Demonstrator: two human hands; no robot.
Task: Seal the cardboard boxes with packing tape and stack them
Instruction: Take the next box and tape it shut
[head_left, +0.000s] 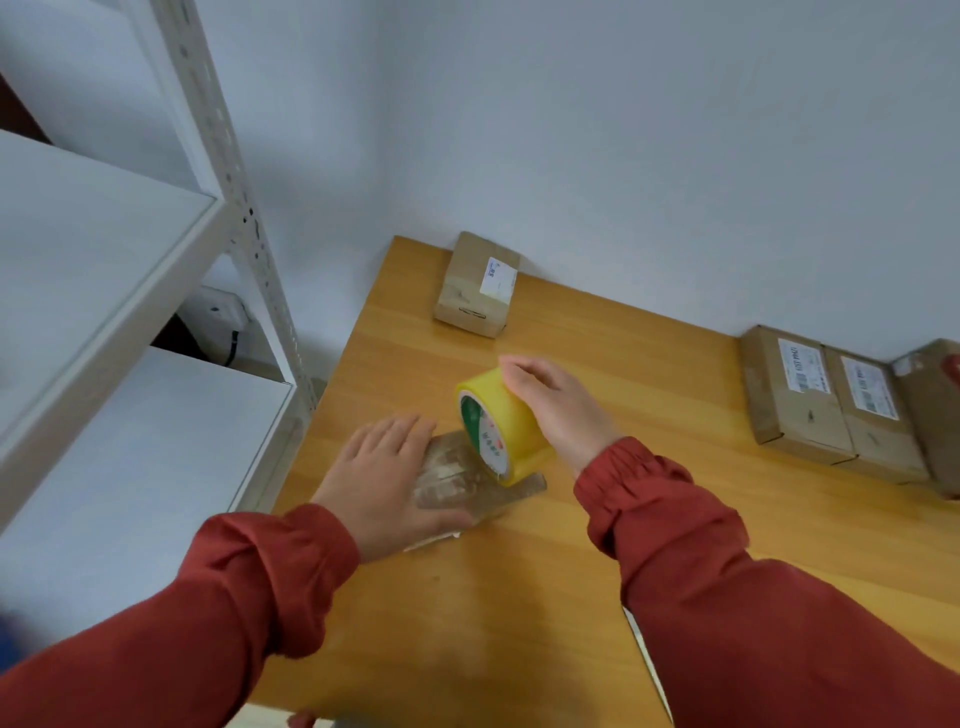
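Note:
A small cardboard box wrapped in glossy tape lies on the wooden table, near its left edge. My left hand rests flat on the box's left part, fingers straight. My right hand grips a yellow roll of packing tape standing on edge on the box's right end. Another taped box with a white label sits at the table's far left corner against the wall. Further labelled boxes lie side by side at the right.
A white metal shelving unit stands close on the left, its slotted post next to the table's edge. A grey wall runs behind the table. Both my sleeves are red.

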